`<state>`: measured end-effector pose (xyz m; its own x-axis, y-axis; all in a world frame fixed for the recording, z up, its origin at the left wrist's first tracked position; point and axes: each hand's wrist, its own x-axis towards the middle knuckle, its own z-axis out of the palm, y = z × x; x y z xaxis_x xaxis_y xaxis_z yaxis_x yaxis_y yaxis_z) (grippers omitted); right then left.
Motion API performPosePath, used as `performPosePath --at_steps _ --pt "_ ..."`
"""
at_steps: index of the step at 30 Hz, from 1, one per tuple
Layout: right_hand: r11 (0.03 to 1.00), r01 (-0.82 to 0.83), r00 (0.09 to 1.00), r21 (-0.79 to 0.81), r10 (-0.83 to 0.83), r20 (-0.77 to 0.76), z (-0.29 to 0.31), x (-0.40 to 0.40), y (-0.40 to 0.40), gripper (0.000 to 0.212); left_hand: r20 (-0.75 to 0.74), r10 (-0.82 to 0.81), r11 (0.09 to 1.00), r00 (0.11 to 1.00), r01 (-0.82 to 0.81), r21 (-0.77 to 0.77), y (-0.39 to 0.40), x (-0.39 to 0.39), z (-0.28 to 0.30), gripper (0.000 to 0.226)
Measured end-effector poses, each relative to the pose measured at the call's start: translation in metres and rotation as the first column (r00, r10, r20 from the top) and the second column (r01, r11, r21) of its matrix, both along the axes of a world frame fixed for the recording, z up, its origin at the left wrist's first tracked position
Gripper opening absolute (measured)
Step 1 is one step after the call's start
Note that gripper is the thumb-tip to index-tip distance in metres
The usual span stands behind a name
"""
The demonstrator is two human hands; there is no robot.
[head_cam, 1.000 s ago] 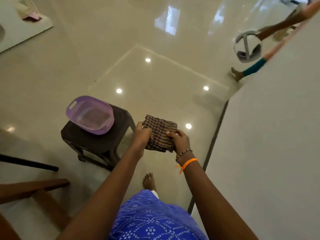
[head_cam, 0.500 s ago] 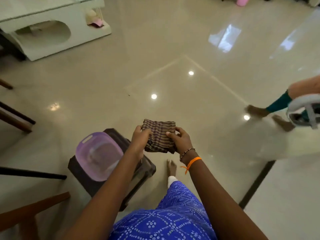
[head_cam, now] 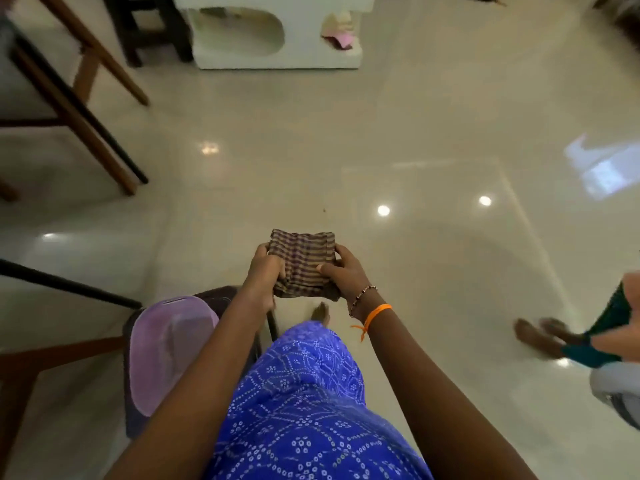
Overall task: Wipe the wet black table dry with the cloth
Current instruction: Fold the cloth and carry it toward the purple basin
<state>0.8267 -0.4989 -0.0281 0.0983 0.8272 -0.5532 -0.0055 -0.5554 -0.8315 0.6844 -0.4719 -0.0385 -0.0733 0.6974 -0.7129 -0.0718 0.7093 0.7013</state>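
While empty: purple basin [head_cam: 166,355] (on stool [head_cam: 221,296])

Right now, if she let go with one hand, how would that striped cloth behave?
Probably floppy: the striped cloth shows soft creases and sags at its lower edge between the left hand and right hand. Its folded layers would likely fall open and hang. It looks light, since both hands hold it only by the sides.
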Motion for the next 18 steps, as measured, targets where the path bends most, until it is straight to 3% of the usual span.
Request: performPosePath --at_steps 5,10,18 --pt "0.974 -0.228 0.973 -0.010 0.229 0.025 -0.019 -0.011 0.119 0.054 -0.007 0.158 0.986 0.987 -0.158 -0.045 0.094 -0.012 -0.013 0.060" --pt "0.900 -0.430 0.901 -0.066 0.433 0.034 -0.020 -0.049 0.233 0.050 0.000 0.289 0.956 0.957 -0.288 -0.060 0.176 -0.053 -0.006 0.032" --pt "0.742 -0.667 0.739 -0.072 0.671 0.063 -0.006 -0.137 0.343 0.050 0.031 0.594 0.803 0.804 -0.590 -0.079 0.228 -0.114 0.015 0.016"
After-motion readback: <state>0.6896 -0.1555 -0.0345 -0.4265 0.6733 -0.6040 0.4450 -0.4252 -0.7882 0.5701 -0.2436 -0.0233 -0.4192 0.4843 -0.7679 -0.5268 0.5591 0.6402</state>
